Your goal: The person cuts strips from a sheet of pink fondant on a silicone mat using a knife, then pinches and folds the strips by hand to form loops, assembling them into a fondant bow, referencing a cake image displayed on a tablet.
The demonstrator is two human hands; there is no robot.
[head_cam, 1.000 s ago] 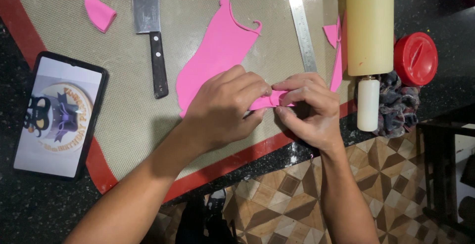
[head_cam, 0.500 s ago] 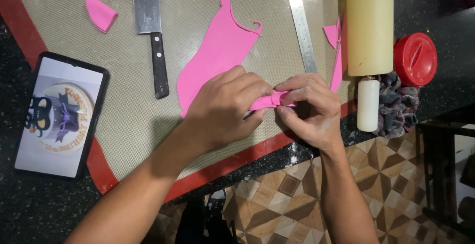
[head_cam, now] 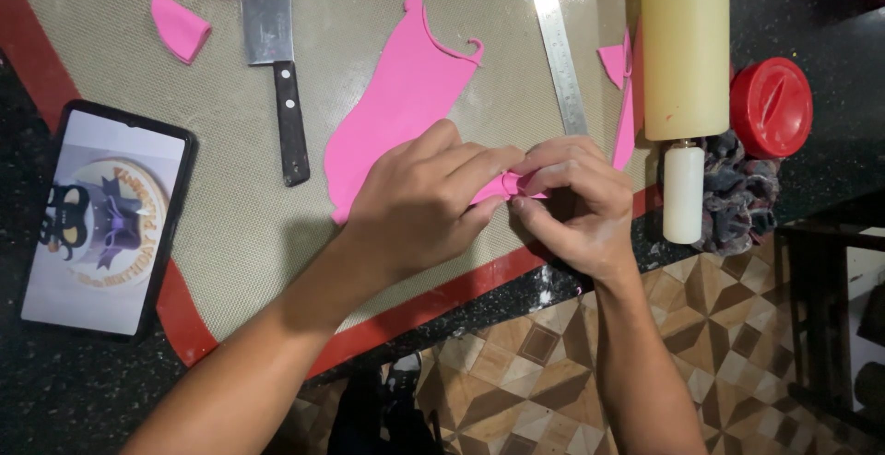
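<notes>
Pinching a small pink fondant piece (head_cam: 505, 184) between both sets of fingertips, I hold it just above the near edge of the baking mat (head_cam: 230, 234), my left hand (head_cam: 426, 199) and right hand (head_cam: 570, 199) meeting over it, each grasping one side. Just behind my left hand lies the large pink fondant sheet (head_cam: 396, 105). Beyond it rest a cleaver (head_cam: 275, 59) and a steel ruler (head_cam: 559, 49). The rolling pin (head_cam: 684, 77) lies to my right, beside a red lid (head_cam: 771, 106). A phone (head_cam: 101, 220) sits far left on the bench (head_cam: 830, 12).
</notes>
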